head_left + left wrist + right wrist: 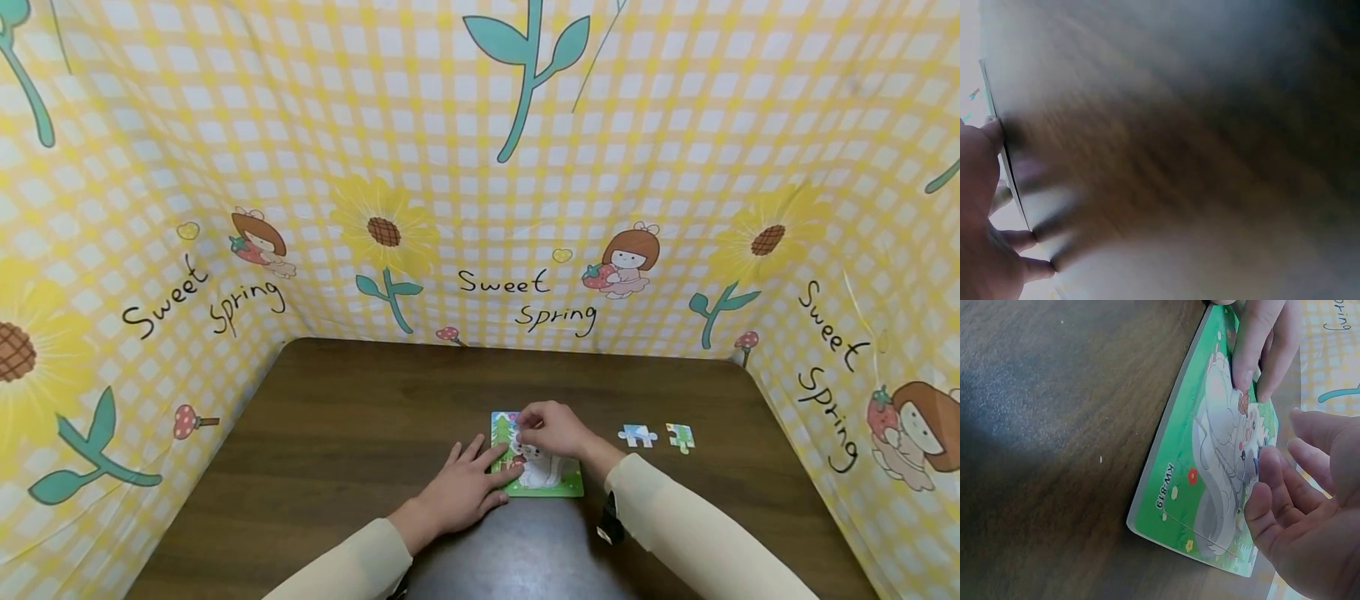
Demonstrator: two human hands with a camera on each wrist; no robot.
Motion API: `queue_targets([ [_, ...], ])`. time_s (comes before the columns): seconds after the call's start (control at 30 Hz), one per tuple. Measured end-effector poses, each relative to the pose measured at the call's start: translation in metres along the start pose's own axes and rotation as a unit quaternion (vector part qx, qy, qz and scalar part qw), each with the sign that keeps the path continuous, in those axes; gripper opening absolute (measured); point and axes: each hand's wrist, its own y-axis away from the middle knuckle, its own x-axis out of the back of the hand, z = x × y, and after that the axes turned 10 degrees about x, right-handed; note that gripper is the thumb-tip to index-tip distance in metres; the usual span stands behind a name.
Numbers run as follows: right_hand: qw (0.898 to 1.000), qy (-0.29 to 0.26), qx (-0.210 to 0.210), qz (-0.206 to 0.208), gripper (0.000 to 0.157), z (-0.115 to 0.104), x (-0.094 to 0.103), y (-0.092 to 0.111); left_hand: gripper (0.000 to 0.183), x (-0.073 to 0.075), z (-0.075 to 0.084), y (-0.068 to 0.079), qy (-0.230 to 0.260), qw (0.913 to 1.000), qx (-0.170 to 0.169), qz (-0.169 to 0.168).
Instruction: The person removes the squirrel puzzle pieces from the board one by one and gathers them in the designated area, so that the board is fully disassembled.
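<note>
A small jigsaw puzzle board (572,485) with a green border and a white animal picture lies on the brown table. My left hand (461,493) rests at its left side, fingers spread, with some fingertips on the picture. Over the upper part of the board, my right hand (557,429) has its thumb and fingertips bent together. The right wrist view shows a puzzle piece (1252,465), pale with a bit of blue, pinched at those fingertips right at the picture's surface. Most of this piece is hidden by the fingers.
Two loose puzzle pieces, a blue and white one (637,435) and a green one (681,437), lie on the table (360,417) to the right of the board. A yellow checked cloth (420,125) hangs around the table's back and sides.
</note>
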Motion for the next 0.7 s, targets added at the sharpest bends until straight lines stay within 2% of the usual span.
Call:
queue_targets([
  [0.17, 1.000, -0.007, -0.009, 0.004, 0.023, -0.004, 0.000, -0.001, 0.049, 0.004, 0.001, 0.000, 0.001, 1.0000, -0.006, -0.002],
  [0.47, 0.997, -0.038, -0.060, 0.022, 0.031, -0.005, -0.005, -0.006, 0.047, 0.004, 0.004, -0.003, -0.039, 0.9992, -0.008, -0.004],
  [0.7, 0.996, -0.036, -0.079, 0.019, 0.037, -0.004, -0.003, -0.011, 0.048, 0.004, 0.003, -0.003, -0.052, 0.9986, -0.011, 0.002],
])
